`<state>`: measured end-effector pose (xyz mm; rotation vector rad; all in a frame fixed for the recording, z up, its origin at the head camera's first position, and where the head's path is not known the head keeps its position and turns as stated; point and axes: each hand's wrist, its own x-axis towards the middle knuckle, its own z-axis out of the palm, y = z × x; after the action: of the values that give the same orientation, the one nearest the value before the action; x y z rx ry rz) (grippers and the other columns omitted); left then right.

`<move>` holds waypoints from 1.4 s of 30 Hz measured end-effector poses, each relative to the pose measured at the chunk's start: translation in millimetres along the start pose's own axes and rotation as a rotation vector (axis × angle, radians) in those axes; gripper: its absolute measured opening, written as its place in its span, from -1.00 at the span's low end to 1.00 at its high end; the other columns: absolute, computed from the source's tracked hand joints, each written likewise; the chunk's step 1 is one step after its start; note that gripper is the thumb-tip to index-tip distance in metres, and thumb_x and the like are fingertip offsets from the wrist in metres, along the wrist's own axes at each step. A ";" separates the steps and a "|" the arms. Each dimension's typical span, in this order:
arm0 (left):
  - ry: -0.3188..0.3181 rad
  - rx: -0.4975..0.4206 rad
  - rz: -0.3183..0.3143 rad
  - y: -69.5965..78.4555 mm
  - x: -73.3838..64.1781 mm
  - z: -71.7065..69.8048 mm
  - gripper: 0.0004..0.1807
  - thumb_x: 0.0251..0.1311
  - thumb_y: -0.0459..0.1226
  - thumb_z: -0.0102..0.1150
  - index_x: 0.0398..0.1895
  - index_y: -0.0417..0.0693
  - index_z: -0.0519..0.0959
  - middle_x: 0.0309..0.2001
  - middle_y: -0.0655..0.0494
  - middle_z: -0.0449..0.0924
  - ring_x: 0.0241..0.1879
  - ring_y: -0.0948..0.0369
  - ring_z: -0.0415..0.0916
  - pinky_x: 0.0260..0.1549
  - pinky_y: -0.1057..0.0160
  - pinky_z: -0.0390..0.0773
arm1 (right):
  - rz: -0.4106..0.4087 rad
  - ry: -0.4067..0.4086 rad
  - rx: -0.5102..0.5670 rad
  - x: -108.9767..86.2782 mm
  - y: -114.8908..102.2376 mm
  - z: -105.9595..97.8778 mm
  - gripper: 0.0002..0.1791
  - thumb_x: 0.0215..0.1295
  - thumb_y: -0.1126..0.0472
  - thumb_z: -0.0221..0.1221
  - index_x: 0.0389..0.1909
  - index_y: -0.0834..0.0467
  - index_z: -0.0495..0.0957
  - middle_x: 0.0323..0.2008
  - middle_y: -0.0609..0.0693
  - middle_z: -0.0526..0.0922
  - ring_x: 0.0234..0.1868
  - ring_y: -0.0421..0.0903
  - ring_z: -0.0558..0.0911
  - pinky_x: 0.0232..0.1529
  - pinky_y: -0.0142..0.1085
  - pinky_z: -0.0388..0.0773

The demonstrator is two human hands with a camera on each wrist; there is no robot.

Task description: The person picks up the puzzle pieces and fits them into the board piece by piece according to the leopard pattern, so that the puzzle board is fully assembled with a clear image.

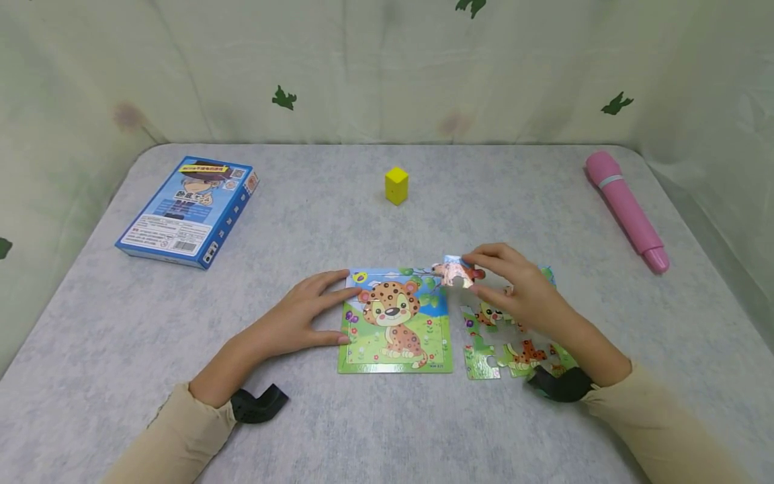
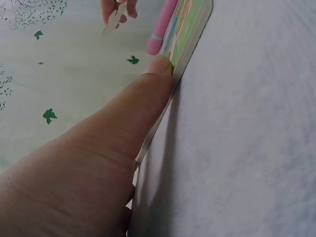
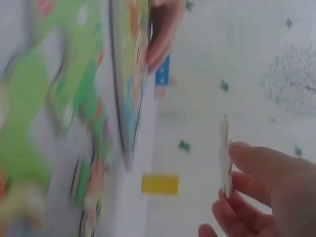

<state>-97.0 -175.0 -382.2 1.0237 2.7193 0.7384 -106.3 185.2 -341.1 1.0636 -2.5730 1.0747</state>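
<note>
A square puzzle board (image 1: 369, 349) with a spotted leopard cub sitting on grass lies flat on the table. My left hand (image 1: 299, 312) rests along its left side, fingers and thumb spread with the tips on the edge; in the left wrist view the thumb (image 2: 148, 84) lies against that edge. My right hand (image 1: 529, 292) pinches a glossy puzzle piece (image 1: 450, 270) between thumb and fingers, raised over the board's upper right corner. The right wrist view shows this piece (image 3: 224, 158) edge-on. Several loose puzzle pieces (image 1: 482, 363) lie right of the board, partly hidden beneath my right hand.
Behind the board stands a yellow block (image 1: 396, 186). A blue box (image 1: 187, 212) lies at the back left, and a pink microphone-shaped stick (image 1: 625, 212) at the back right. A pale curtain (image 1: 375, 74) with green bird shapes hangs beyond the table's far edge.
</note>
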 end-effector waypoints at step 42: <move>-0.026 0.302 0.063 27.6 20.2 -1.7 -0.17 -0.06 0.23 0.12 0.29 0.08 0.27 0.10 -0.11 0.31 0.01 0.01 0.28 0.02 -0.01 0.24 | 0.090 -0.255 -0.206 42.5 -16.3 77.9 -0.55 0.20 0.10 0.16 0.10 0.17 0.46 0.03 0.06 0.41 -0.08 -0.04 0.40 -0.08 -0.11 0.31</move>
<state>-96.8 -144.7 -366.4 1.1723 2.8447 0.3234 -117.3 101.2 -372.2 1.1057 -2.8787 0.7092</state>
